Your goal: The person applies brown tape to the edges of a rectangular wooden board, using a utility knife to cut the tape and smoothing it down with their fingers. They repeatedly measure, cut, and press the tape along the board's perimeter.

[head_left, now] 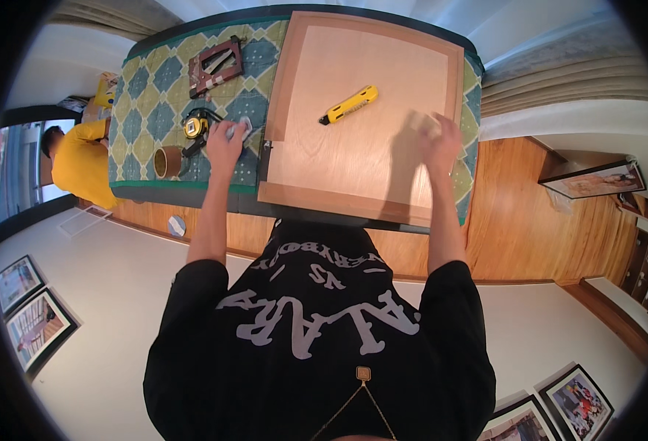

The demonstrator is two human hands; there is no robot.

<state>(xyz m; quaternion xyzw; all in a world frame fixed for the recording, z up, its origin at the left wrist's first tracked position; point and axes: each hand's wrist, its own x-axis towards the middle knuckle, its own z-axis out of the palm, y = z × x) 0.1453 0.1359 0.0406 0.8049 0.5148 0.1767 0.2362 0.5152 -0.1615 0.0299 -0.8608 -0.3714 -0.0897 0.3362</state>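
L hand (223, 149) is bending narrow at a small pale item (247, 126) on the desk (243, 203), R of the tape measure (194, 127); can't tell if it's gripping. R hand (442, 142) is hanging nr wood panel's (324, 165) R edge, fingers curled, contents unclear. Yellow cutter (353, 103) is lying on panel, approx. btwn hands.

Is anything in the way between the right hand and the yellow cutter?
Nothing visible is. Between the right hand and the yellow cutter I see only the flat wooden panel the cutter lies on, and a dark shadow.
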